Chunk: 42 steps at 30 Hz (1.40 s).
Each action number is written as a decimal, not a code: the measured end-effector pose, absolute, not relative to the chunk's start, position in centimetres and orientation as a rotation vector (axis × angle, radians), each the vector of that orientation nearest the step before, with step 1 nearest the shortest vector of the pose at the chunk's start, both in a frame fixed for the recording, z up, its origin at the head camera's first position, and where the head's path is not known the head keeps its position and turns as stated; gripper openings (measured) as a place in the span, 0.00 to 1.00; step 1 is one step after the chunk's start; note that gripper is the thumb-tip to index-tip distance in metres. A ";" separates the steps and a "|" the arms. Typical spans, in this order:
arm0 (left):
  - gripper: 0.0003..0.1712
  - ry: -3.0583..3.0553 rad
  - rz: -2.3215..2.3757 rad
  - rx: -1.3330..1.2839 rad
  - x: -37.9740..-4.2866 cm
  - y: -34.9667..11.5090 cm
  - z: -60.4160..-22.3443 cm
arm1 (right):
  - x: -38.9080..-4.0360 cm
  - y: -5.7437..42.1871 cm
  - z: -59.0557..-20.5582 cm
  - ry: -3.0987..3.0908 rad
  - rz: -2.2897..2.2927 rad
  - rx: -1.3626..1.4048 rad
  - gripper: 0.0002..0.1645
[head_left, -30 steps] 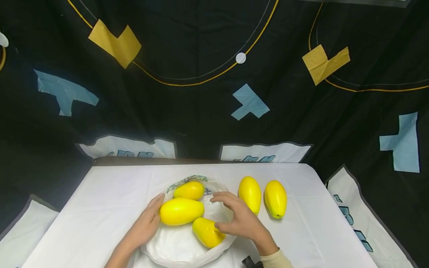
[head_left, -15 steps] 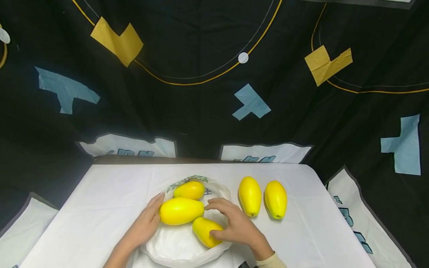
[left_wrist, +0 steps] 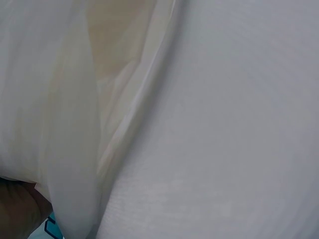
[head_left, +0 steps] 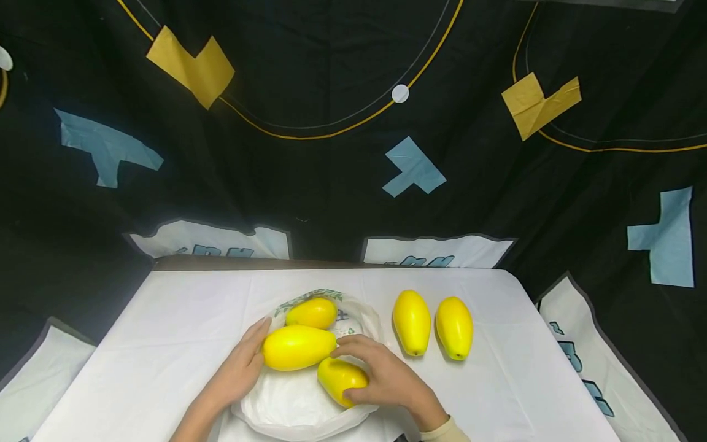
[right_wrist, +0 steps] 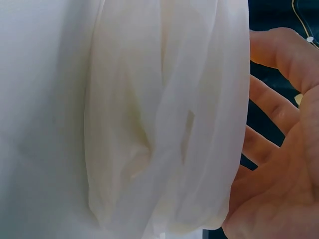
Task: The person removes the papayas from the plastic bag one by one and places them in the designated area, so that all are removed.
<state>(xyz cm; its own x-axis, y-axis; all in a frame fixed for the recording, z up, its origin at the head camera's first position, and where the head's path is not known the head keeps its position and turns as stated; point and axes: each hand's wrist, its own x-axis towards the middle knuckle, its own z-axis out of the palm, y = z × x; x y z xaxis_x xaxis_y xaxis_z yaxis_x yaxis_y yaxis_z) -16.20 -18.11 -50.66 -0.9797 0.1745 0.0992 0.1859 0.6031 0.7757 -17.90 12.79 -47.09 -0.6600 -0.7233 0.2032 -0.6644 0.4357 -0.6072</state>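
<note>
A white plastic bag (head_left: 287, 408) lies spread open on the table, its rim folded outward. Inside it are three yellow papayas: one at the back (head_left: 312, 314), one across the middle (head_left: 299, 348) and one at the front right (head_left: 335, 379). My left hand (head_left: 240, 368) rests along the bag's left side, fingers fairly straight, fingertips beside the middle papaya. My right hand (head_left: 386, 377) reaches over the right rim and grips the front-right papaya, thumb on its near side and fingers over its far side. In the right wrist view, the bag wall (right_wrist: 169, 119) hides the fingertips of the right hand (right_wrist: 284, 134).
Two more papayas, one nearer the bag (head_left: 411, 323) and one farther right (head_left: 455, 328), lie on the white-covered table (head_left: 513, 368). A black cloth backdrop (head_left: 326, 184) with taped shapes hangs behind the table's far edge.
My right hand has moved left and down over the bag's rim and closed around the front-right papaya. The left hand has stayed in place.
</note>
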 end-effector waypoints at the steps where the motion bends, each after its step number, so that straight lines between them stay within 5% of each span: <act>1: 0.32 -2.801 -1.357 -0.314 -16.2 -18.1 -50.6 | -17.9 12.7 -47.1 2.585 -1.022 -1.256 0.36; 42: 0.33 -2.802 -1.353 -0.328 -16.2 -18.0 -50.5 | -17.0 13.5 -45.2 2.683 -1.081 -1.169 0.32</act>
<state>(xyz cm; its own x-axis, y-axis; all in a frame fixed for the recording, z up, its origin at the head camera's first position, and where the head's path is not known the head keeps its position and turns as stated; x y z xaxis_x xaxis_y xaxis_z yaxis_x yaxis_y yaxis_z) -16.24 -18.02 -50.52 -0.9779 0.1822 0.1023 0.1934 0.6042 0.7730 -16.95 13.50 -45.19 -0.7192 -0.6517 0.2409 -0.6367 0.4793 -0.6041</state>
